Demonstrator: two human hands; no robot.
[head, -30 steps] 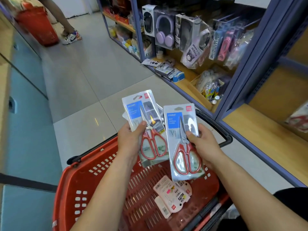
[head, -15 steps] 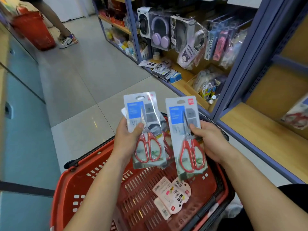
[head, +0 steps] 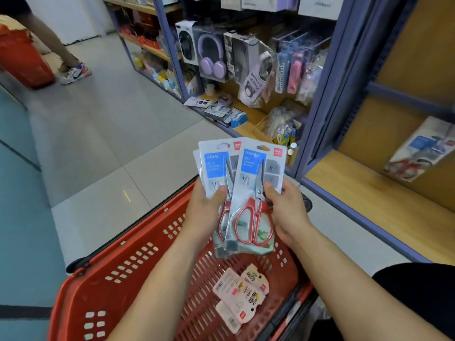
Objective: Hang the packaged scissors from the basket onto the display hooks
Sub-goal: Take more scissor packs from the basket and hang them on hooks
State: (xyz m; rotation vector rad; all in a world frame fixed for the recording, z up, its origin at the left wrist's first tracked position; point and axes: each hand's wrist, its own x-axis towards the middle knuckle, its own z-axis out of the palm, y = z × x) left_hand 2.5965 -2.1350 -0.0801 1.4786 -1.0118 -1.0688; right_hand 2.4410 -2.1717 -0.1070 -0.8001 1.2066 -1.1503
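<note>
My left hand (head: pixel 204 212) grips a fanned stack of packaged scissors (head: pixel 213 166), thumb on the front card; my right hand (head: pixel 288 210) pinches one more scissors pack (head: pixel 256 167), overlapping that stack. Below both hands, the red basket (head: pixel 118 269) holds a few small pink-and-white carded packs (head: pixel 240 295).

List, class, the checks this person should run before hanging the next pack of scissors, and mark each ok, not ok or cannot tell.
1. Right hand grips front clear-plastic pack of red-handled scissors: ok.
2. Left hand grips rear grey-card scissors packs: ok.
3. Front pack clear of rear packs: not ok, they overlap.
4. Front pack's hang hole uncovered: ok.
5. Free display hook located: cannot tell.
</note>
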